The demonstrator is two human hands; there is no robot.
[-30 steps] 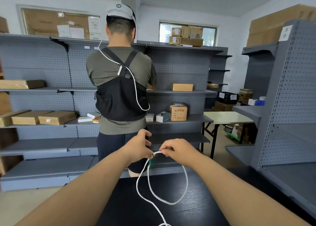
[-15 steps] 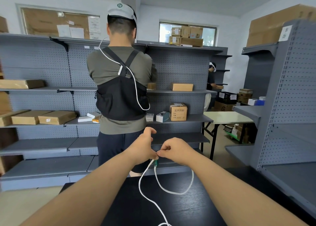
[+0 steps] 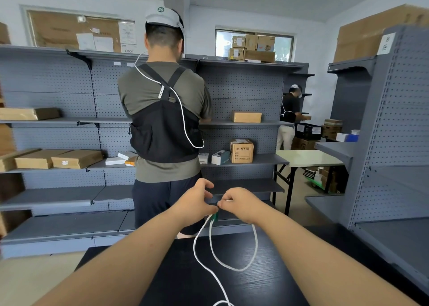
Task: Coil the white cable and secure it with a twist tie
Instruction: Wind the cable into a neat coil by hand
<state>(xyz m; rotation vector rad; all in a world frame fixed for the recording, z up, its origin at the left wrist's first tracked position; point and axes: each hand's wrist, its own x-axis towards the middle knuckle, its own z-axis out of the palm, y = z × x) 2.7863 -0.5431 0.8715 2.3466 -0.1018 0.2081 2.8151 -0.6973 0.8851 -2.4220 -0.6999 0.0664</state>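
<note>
A thin white cable (image 3: 234, 268) hangs in a loop below my hands, above a black table (image 3: 255, 287); one strand trails down to the table's near edge. My left hand (image 3: 193, 204) and my right hand (image 3: 236, 203) meet fingertip to fingertip at the top of the loop. Both pinch the cable there. A small green twist tie (image 3: 215, 217) sits on the cable strands just under the pinch point. The fingertips hide how the tie is wrapped.
A person (image 3: 164, 124) stands with their back to me just beyond the table, facing grey shelving (image 3: 69, 196) with cardboard boxes. Another grey shelf unit (image 3: 394, 166) stands at the right. A second person (image 3: 290, 115) works at the far back by a folding table (image 3: 308, 160).
My hands have stayed together at the top of the loop, shifting slightly. The hanging loop has swung and changed shape a little. A second person has come into view at the back.
</note>
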